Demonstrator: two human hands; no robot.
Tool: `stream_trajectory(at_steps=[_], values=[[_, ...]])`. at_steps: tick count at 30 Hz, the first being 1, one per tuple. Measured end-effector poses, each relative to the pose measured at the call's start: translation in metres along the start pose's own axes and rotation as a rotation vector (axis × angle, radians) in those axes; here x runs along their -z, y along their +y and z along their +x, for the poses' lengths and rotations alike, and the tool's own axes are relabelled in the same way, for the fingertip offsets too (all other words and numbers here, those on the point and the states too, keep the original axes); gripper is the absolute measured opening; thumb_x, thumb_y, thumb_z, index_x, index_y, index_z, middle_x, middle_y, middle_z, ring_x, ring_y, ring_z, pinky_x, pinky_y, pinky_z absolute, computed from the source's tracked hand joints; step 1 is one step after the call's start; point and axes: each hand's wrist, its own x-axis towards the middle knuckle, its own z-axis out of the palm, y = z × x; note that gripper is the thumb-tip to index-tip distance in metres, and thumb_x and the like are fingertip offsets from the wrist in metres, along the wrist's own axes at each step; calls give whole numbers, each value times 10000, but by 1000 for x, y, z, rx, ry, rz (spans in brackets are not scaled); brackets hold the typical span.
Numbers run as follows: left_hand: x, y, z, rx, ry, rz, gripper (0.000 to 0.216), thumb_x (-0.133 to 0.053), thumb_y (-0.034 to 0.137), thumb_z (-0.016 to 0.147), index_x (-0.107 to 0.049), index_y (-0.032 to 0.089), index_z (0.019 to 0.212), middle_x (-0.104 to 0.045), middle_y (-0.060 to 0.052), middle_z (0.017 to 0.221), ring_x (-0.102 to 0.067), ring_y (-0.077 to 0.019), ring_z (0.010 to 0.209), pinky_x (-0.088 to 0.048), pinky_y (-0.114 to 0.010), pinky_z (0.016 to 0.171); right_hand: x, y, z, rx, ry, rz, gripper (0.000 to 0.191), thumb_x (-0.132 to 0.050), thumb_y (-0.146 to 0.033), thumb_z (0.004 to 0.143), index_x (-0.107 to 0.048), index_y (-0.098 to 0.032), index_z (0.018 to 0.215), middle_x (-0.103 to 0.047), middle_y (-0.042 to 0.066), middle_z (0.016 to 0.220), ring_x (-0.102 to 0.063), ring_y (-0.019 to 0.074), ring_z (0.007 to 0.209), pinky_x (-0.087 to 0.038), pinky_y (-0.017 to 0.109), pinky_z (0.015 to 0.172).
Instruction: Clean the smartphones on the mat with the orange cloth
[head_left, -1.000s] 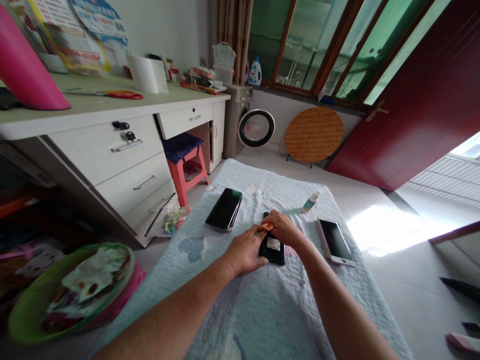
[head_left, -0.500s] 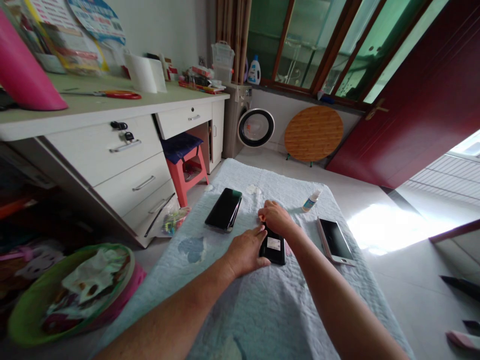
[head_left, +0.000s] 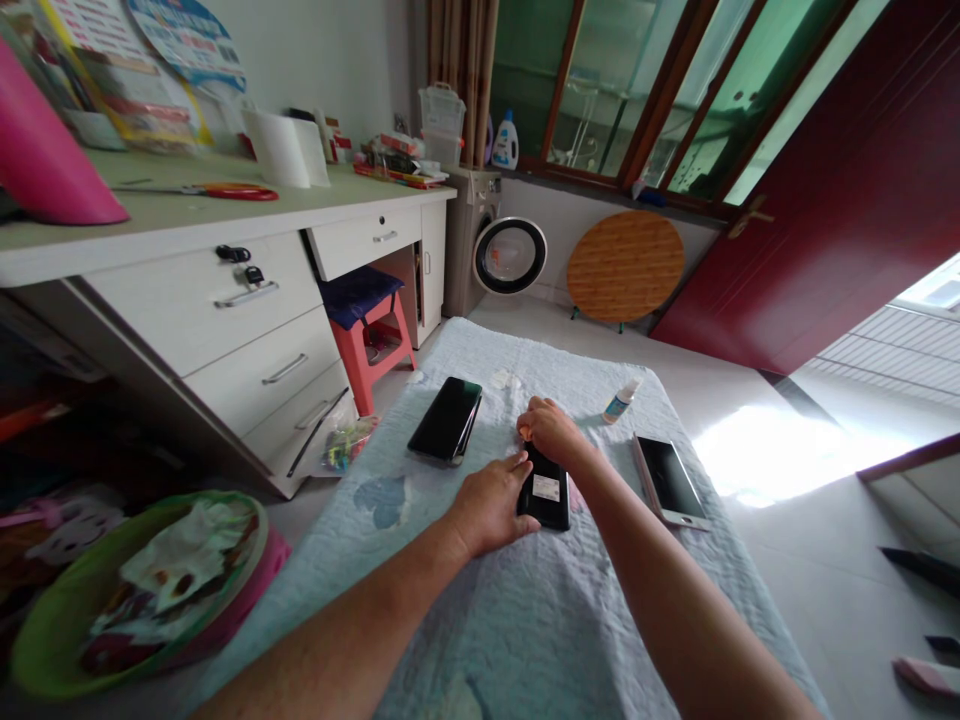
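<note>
A black phone (head_left: 546,490) with a white sticker lies on a pale blue quilted cloth (head_left: 525,620) on the floor. My left hand (head_left: 491,505) rests against the phone's left edge, fingers bent, steadying it. My right hand (head_left: 550,430) is closed at the phone's far end, pinching a small orange item that I cannot make out. A second black phone (head_left: 446,418) lies to the left and a white-rimmed phone (head_left: 667,480) to the right.
A small spray bottle (head_left: 622,400) lies at the cloth's far right. A white desk with drawers (head_left: 247,320) and a red stool (head_left: 371,335) stand to the left. A green and pink basket (head_left: 135,590) with wrappers sits at the near left.
My right hand has slid from the middle of the phone to its far end. My left hand has stayed at the phone's left edge.
</note>
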Motion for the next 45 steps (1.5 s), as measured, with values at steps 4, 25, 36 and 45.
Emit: stream_trajectory(at_steps=[4,25,36,45], values=[[-1,0,0,3,15,17,769,-694,458,667,-432,183,1336,-400,-102,1456,-459,-315,1258,-410,-410,1029,0,3,5,-8,14,-4,228,-485,-147,842,-711,-163,816,-588,99,906,-478,186,868,-317,269,805],[-1,4,-2,5,50,42,784,-682,445,673,-438,156,1359,-425,-105,1438,-453,-283,1265,-391,-379,1053,-15,42,-12,-263,126,142,234,-467,-109,757,-693,-146,807,-601,56,832,-519,121,732,-327,201,662],[-2,3,-1,-1,57,26,777,-690,416,661,-437,185,1358,-442,-74,1429,-471,-280,1244,-398,-367,1048,-31,51,-29,-378,250,129,199,-464,-163,799,-627,-139,688,-614,63,733,-502,134,705,-297,225,631],[-1,4,-1,-16,63,-4,789,-696,396,660,-414,210,1373,-438,-62,1432,-481,-280,1233,-412,-359,1026,-36,39,-51,-429,301,105,213,-434,-173,830,-604,-137,706,-614,73,704,-515,153,708,-306,249,661]])
